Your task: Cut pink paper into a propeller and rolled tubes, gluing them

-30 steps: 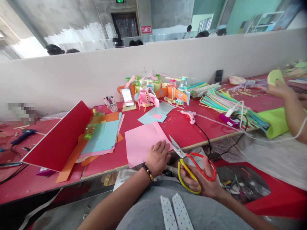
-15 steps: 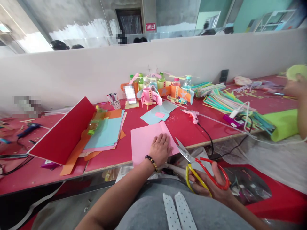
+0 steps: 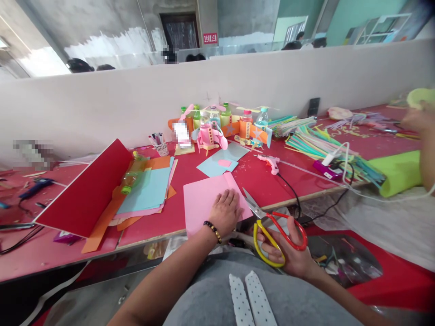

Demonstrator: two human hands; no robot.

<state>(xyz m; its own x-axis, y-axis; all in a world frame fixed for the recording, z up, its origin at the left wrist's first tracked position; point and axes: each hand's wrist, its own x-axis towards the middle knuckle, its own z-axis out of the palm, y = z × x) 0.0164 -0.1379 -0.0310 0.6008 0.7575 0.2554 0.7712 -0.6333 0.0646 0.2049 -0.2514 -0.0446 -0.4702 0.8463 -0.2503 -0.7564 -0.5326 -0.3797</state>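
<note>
My left hand (image 3: 225, 209) lies flat with its fingers stretched out on a sheet of pink paper (image 3: 196, 201) at the table's front edge. A beaded bracelet (image 3: 213, 230) circles that wrist. In my right hand (image 3: 294, 254) is a pair of scissors (image 3: 255, 207) with one red and one yellow handle loop, my fingers through the loops. Their blades point up and left, close to the sheet's right edge; whether they touch it I cannot tell. Beyond the pink sheet lie light blue papers (image 3: 212, 165) with a small pink piece (image 3: 224, 163) on top.
A pink glue gun (image 3: 270, 163) with its cord rests to the right. Paper-trimmed bottles (image 3: 246, 127) stand at the back by a partition (image 3: 129, 99). Left are stacked coloured papers (image 3: 146, 190) and a standing red board (image 3: 88, 185). Another person's hand (image 3: 419, 118) is at far right.
The scissors in my right hand have moved left, nearer the pink paper, and their handles sit closer together. My left hand stays on the sheet. The view has shifted slightly.
</note>
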